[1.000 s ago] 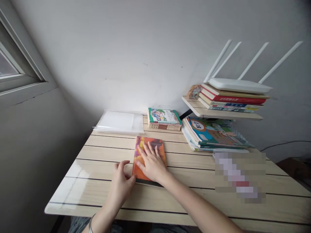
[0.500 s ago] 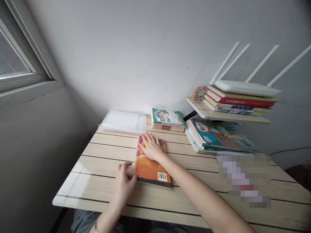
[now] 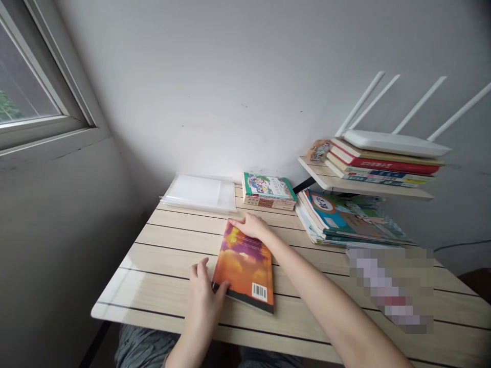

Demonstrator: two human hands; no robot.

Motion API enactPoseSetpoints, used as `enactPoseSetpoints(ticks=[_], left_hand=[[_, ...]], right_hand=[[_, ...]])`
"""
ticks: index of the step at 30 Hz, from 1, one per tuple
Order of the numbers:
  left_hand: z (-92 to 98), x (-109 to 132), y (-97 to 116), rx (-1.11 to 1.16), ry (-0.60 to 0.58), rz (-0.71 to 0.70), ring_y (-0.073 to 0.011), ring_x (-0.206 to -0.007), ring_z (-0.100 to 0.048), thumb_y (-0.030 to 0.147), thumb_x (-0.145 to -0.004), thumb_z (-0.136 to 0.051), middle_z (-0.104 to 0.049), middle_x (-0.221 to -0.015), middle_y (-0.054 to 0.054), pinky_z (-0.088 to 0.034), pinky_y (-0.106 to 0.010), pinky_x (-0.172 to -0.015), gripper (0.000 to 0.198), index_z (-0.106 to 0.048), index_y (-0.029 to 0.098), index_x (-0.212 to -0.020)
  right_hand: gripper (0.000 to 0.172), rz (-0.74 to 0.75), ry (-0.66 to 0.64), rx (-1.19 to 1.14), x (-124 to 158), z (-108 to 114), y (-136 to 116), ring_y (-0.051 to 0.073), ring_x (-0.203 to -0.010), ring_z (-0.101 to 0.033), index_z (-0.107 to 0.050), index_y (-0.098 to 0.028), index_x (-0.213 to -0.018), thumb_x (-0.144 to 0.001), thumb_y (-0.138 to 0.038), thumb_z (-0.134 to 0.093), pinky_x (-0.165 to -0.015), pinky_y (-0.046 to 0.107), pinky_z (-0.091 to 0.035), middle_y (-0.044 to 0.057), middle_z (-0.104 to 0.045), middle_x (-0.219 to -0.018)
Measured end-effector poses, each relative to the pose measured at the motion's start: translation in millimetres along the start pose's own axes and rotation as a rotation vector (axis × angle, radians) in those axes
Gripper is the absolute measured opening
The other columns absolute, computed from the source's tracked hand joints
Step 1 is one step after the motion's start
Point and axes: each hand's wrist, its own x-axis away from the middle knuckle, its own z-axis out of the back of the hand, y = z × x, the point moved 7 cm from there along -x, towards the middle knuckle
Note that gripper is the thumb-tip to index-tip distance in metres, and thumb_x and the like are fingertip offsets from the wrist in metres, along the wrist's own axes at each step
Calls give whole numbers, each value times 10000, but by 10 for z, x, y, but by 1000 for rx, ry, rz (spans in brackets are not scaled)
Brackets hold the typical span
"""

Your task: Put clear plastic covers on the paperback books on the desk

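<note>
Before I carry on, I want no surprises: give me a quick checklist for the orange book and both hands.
1. Right hand at the book's far edge: ok, thumb on the cover.
2. Right-hand grip secure: cannot tell, fingers mostly hidden.
3. Left hand at the near left corner: ok, thumb there, fingers off the cover.
4. Barcode uncovered: ok.
5. Whole cover visible: not ok, right hand and forearm hide part.
6. Book apart from the green-bordered book stack: ok.

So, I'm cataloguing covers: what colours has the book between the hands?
The book is mostly orange, with purple, yellow and black; head view.
</note>
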Motion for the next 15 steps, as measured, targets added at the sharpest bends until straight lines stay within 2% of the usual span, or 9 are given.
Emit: enactPoseSetpoints(ticks=[2,4,6,9,13,15], left_hand=[[16,-12,-20,9,-56,50,-231,-774,-578,346,-657,-634,-510,-1052,-110,-515,-456,-746,570,-480,151,-1171],[28,-35,-16,11,-112,89,-218,-713,-573,356,-638,-647,-527,-1031,-102,-515,-449,-726,552,-518,155,-1135],[37,-72,15,0,-129,76,-215,-708,-576,347,-640,-644,-538,-1026,-96,-512,-438,-730,494,-556,165,-1090],[47,-164,62,-15,-78,-4,-218,-764,-588,297,-662,-615,-548,-1036,-83,-505,-427,-767,409,-583,188,-1055],[27,-385,34,14,-43,-12,-189,-730,-589,288,-687,-590,-537,-1024,-77,-521,-407,-751,397,-576,176,-1067],[9,-528,20,55,-67,17,-181,-728,-600,305,-663,-618,-539,-1029,-82,-531,-397,-751,423,-574,166,-1060]], right_hand=[[607,8,-83,-60,21,36,142,274,-750,-634,-647,-168,-746,-688,-759,-518,-680,351,-455,117,-689,-775],[573,36,-123,-131,68,66,270,213,-641,-616,-632,-182,-660,-697,-743,-521,-596,294,-437,55,-667,-665],[513,67,-104,-195,130,90,380,184,-655,-607,-633,-183,-671,-711,-688,-553,-590,264,-425,28,-669,-688],[395,63,-32,-261,262,94,555,176,-719,-608,-640,-181,-740,-729,-574,-605,-630,255,-425,27,-684,-778],[322,-58,46,-308,569,61,873,192,-686,-604,-610,-175,-733,-719,-495,-645,-616,284,-430,52,-682,-741],[320,-98,45,-442,753,30,1005,192,-684,-613,-600,-178,-744,-689,-484,-678,-613,288,-448,50,-688,-748]])
